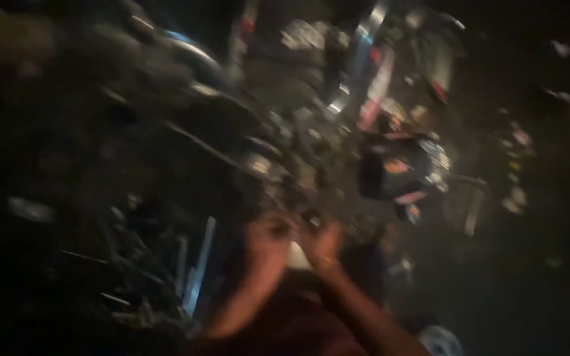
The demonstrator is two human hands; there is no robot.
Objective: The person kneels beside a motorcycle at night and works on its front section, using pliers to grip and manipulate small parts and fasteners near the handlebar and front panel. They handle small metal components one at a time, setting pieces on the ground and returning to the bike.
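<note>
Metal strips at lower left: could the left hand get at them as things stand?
Probably yes. The left hand is raised beside the right hand, and nothing visible lies between it and the metal strips, though the picture is dark and blurred.

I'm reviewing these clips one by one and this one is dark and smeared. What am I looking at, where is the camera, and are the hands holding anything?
There is no machine here: this is a single picture from a camera worn on a person's head, looking down at their own two bare hands. The left hand and right hand are raised close together at the lower middle of the frame, forearms running up from the bottom edge. Something small and pale shows between the wrists, but the blur hides what it is and whether either hand grips it. Around them lies a dark clutter of metal parts: long silvery metal strips at lower left, and a black rounded object with red and white patches at right of centre. Motion blur and low light prevent finer detail.
</note>
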